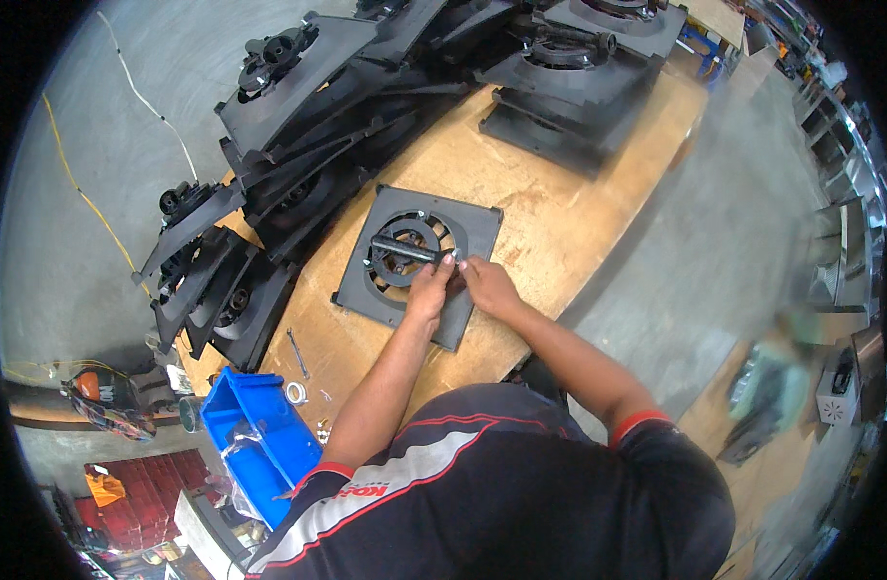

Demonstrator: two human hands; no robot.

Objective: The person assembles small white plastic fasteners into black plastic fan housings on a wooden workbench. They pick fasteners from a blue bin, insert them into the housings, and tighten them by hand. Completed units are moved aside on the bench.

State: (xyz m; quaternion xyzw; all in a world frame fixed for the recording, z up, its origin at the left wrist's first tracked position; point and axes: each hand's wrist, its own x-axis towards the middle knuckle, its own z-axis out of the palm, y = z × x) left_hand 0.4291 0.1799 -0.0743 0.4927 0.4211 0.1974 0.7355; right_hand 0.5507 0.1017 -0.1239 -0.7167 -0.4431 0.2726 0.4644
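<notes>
A square black plastic panel [479, 224] with a round spoked opening lies on the wooden table in front of me. Across the opening runs a black bar [402, 248], with small bright metal fasteners around the ring. My left hand [429, 293] is closed at the ring's lower right, thumb and fingers near the bar's end. Close beside it, my right hand [490, 286] pinches at the panel's right side, its fingertips almost meeting the left thumb. A tiny shiny piece shows between the hands; whatever the fingers grip is mostly hidden.
Many similar black panels [337, 48] are stacked along the table's far left, with another stack [559, 101] at the far right. On the wooden table [559, 208] lie a wrench [297, 354] and a tape roll [295, 392]. A blue bin [281, 435] stands at the near left.
</notes>
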